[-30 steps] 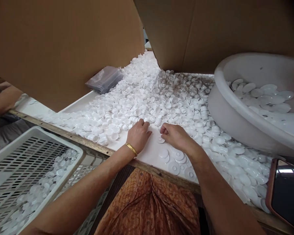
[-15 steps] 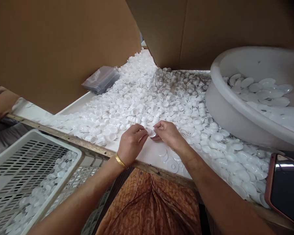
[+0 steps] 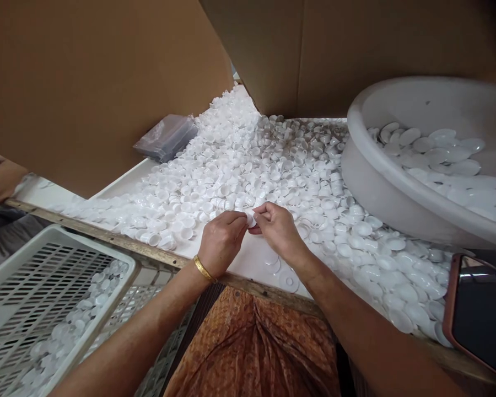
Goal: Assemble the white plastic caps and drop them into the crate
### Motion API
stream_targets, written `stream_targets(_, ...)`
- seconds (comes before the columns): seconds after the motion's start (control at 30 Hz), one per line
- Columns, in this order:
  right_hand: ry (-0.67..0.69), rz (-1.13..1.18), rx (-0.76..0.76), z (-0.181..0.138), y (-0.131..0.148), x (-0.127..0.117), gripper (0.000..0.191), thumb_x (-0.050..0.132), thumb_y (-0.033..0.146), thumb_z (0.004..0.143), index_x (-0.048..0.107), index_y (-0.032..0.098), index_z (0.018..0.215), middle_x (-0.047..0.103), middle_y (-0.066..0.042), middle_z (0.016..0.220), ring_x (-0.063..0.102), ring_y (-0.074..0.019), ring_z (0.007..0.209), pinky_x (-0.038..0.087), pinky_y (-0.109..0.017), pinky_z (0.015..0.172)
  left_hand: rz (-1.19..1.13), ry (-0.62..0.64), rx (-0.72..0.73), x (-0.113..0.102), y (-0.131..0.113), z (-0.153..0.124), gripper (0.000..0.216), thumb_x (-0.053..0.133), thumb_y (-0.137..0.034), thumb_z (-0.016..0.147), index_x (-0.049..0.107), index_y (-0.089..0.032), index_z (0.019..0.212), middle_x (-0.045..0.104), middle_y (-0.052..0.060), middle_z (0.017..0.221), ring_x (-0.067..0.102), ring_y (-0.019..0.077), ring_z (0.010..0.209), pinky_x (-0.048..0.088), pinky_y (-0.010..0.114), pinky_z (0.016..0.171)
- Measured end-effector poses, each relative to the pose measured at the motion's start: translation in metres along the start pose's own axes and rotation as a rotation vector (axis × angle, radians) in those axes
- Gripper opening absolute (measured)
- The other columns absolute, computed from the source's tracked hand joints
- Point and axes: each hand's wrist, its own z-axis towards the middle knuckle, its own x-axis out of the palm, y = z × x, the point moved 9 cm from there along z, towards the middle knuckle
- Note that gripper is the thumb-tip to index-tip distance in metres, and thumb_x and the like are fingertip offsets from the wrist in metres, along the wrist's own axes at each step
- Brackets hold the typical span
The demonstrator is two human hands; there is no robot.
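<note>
Between my fingertips, just over the table's near edge, is a small white round plastic piece (image 3: 252, 219). My left hand (image 3: 223, 241), with a gold bangle at its wrist, pinches it from the left. On the other side my right hand (image 3: 278, 230) grips it between thumb and fingers, hiding part of it. A broad heap of small white plastic cup-like pieces (image 3: 231, 171) spreads beyond both hands. Flat white discs (image 3: 289, 280) lie beside my right forearm, one with a ring at its middle.
A large white tub (image 3: 380, 182) holding oval white pieces stands at right. A phone (image 3: 479, 314) leans at the lower right. Left below the table edge is a slatted crate (image 3: 45, 264) with white pieces. Cardboard (image 3: 107, 82) and a plastic-wrapped packet (image 3: 165, 138) stand behind. Another person's arm (image 3: 2, 182) shows far left.
My hands have come closer together around the small piece, the left fingers closing further over it. The whole view has shifted slightly.
</note>
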Motion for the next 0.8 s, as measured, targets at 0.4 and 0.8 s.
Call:
stream_targets(0.4,-0.003,0.32,-0.046,0.0,0.009,0.001,0.029,0.067,0.04,0.07,0.051,0.017,0.079,0.06,0.002,0.067,0.061,-0.0127,0.064,0.055,-0.033,0.071,-0.078,-0.15,0.025,-0.023,-0.007,0.0,0.016,0.05,-0.021,0.084,0.062,-0.017,0.095,0.062,0.008,0.1,0.056,0.0165,0.087,0.049,0.03,0.075)
stream_targets(0.8,0.238,0.149,-0.39,-0.022,0.044,0.028,0.024,0.064,0.03,0.076,0.057,0.022,0.098,0.055,-0.003,0.103,0.059,-0.0145,0.09,0.053,-0.031,0.081,-0.702,-0.034,-0.538,-0.014,0.045,-0.009,0.022,0.054,-0.025,0.078,0.062,-0.017,0.096,0.059,0.003,0.084,0.054,0.0107,0.066,0.048,0.021,0.054)
